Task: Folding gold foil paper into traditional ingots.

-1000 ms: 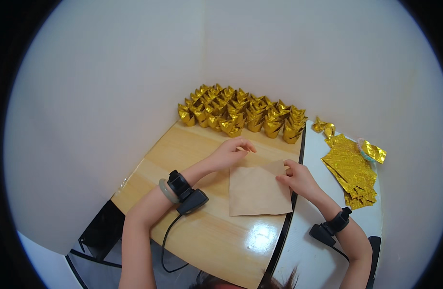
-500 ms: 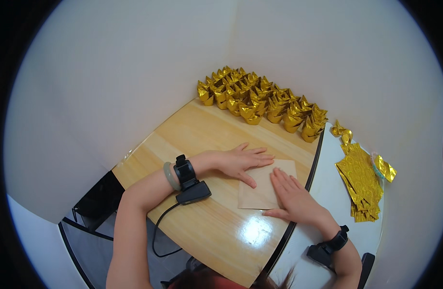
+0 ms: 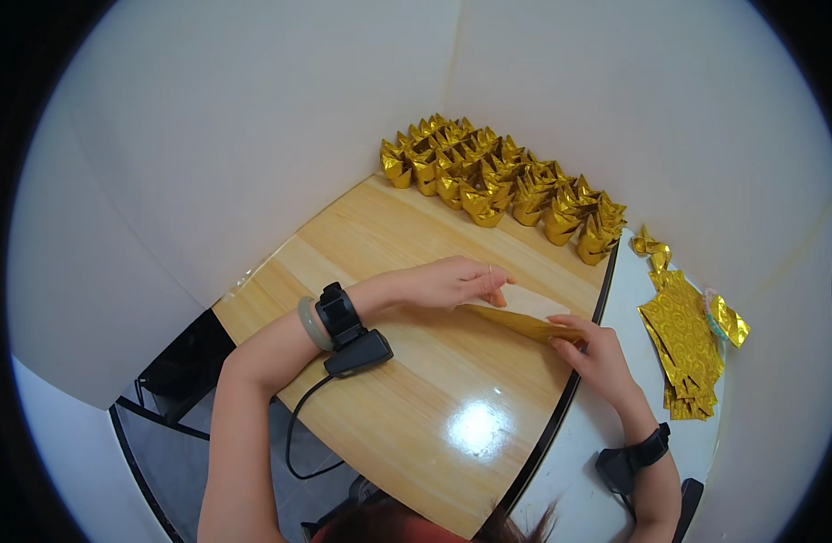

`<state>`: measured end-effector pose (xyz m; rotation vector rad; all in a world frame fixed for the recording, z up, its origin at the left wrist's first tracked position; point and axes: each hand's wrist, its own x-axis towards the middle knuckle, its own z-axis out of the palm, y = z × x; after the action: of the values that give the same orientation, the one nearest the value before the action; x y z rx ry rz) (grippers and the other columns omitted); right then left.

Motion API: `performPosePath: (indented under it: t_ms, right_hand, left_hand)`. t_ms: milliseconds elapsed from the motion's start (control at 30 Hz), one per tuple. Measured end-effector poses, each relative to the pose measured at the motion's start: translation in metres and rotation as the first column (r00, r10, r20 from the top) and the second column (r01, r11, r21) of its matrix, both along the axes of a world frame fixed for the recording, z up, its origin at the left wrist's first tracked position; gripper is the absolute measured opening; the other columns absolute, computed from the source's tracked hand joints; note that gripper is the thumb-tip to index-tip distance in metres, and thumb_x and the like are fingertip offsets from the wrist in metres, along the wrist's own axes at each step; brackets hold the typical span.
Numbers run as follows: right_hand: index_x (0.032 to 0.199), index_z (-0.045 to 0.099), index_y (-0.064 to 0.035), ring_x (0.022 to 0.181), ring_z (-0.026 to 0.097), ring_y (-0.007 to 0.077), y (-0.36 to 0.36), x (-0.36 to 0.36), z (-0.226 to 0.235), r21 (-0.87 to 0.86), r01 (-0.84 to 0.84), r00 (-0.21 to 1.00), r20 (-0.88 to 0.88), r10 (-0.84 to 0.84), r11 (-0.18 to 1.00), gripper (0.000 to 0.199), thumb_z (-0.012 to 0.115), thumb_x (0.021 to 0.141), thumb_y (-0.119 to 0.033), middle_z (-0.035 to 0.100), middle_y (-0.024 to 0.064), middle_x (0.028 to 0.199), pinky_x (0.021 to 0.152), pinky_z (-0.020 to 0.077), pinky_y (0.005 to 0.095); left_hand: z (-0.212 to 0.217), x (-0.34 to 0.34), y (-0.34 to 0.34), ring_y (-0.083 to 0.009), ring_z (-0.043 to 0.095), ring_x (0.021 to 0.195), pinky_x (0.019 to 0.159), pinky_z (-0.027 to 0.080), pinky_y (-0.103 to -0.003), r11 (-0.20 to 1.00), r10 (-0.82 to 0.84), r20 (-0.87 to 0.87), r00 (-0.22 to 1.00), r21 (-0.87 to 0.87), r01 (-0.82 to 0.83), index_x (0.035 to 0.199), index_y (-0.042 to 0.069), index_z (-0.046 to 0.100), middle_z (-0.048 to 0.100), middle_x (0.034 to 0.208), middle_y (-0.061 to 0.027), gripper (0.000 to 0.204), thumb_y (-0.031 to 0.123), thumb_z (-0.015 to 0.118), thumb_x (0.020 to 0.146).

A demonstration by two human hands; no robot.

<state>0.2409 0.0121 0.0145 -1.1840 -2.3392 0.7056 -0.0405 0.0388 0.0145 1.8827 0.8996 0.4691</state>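
Observation:
A square of paper [image 3: 525, 327], pale on one face and gold on the other, is lifted along its near edge. That edge curls away from me, so a strip of the gold face shows. My left hand [image 3: 454, 281] has its fingers bent closed on the paper's left end; its fingertips are partly hidden. At the right end, my right hand [image 3: 600, 351] pinches the raised edge between thumb and fingers. Both hands work just above the wooden tabletop [image 3: 389, 380].
Rows of folded gold paper ingots [image 3: 488, 176] stand along the back wall. On the white surface [image 3: 615, 362] at right lie stacked gold sheets [image 3: 683, 330], loose gold pieces and a beaded bracelet [image 3: 713, 317]. A black cable [image 3: 296, 434] hangs from my left wrist device [image 3: 354, 346].
Both hands lay flat on the pale sheet before. Now they grip its ends, and its near edge has come up and away from me, uncovering gold. The view has shifted slightly.

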Motion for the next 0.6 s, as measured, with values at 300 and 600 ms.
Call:
performPosePath:
  t_ms: [300,600]
  right_hand:
    - [0.133,0.035,-0.0036,0.056,0.059,0.0226,0.005,-0.004,-0.017,-0.021,0.216,0.963,-0.163,-0.217,0.976,0.065,0.068,0.077,-0.012,0.059,0.0097,0.064,0.054,0.0459,0.0290]
    - [0.133,0.035,0.0001,0.116,0.043,0.0341,-0.001,-0.008,-0.012,0.523,0.080,0.956,0.200,-0.213,0.848,0.071,0.070,0.076,-0.022,0.045,0.0201,0.125,0.096,0.0388,0.0399]
  left_hand:
    - [-0.017,0.008,0.006,-0.0216,0.050,0.104,0.097,0.038,-0.033,0.888,0.319,0.276,0.907,0.247,-0.388,0.134,0.007,0.039,0.050,0.124,-0.0108,0.042,0.023,0.045,0.096]
    - [-0.019,0.019,-0.007,-0.0289,0.019,0.137,0.108,0.013,-0.055,0.759,-0.111,-0.460,0.881,0.533,0.374,0.136,0.013,0.039,0.032,0.145,-0.0091,0.047,0.037,0.037,0.096]
